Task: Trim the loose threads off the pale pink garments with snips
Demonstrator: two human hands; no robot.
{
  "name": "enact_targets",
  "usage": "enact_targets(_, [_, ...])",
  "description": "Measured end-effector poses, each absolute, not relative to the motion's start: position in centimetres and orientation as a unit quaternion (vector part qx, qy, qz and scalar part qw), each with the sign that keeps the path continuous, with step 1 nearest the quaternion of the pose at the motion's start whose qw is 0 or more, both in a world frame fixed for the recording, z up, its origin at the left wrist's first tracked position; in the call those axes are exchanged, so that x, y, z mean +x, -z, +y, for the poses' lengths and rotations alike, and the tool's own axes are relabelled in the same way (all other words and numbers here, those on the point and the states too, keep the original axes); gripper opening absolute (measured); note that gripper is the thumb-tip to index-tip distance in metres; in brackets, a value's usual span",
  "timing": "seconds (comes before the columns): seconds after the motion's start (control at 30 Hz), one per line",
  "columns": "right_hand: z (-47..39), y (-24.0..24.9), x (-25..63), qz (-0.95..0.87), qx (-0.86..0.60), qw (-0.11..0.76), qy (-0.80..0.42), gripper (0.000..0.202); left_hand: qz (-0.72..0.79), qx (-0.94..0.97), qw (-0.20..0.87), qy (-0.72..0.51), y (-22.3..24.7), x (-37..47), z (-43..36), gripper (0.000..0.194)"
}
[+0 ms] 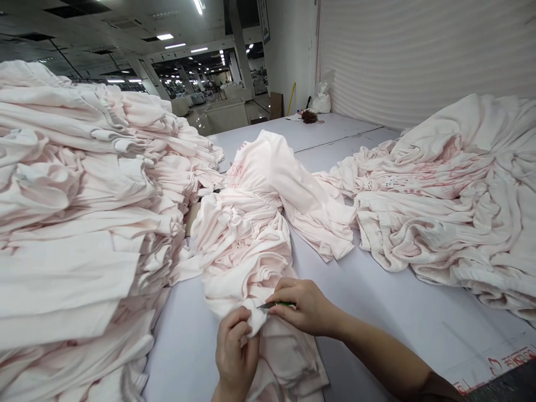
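A pale pink garment point(251, 279) lies bunched in a long heap in front of me. My left hand point(238, 349) is closed, pinching a fold of its cloth between thumb and fingers. Just right of that fold, my right hand point(307, 307) is closed around small thread snips point(278, 304) with a dark pointed blade and a green handle. The blade tip points left and lies at the pinched cloth; whether it touches is hard to see. Behind, another pale pink garment point(272, 162) with faint red print drapes over the heap.
A tall stack of pale pink garments point(84, 195) rises on the left. Another pile point(444, 206) with elastic edges and small labels spreads on the right. Both lie on a white table point(368, 312). At the far end are a dark brown tangle point(309, 116) and a plastic bag point(321, 99).
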State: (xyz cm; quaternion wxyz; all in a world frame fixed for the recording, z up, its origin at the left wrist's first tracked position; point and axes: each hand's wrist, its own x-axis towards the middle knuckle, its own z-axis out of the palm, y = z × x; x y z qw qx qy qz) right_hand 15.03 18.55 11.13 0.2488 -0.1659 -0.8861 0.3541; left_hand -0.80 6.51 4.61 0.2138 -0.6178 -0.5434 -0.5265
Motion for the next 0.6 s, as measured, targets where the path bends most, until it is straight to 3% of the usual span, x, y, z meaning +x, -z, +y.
enact_targets(0.4, [17.4, -10.4, 15.1, -0.881, -0.187, 0.276, -0.334, 0.019, -0.564, -0.598, 0.219, 0.526, -5.3, -0.7, 6.2, 0.017])
enact_targets(0.5, [17.6, -9.9, 14.8, -0.886, -0.212, 0.302, -0.282, 0.018, -0.616, -0.518, -0.001, 0.593, -6.0, -0.2, 5.9, 0.006])
enact_targets(0.6, [17.8, -10.2, 15.0, -0.884, -0.220, 0.310, -0.272, 0.019, -0.616, -0.338, -0.261, 0.662, -6.9, 0.4, 5.7, 0.025])
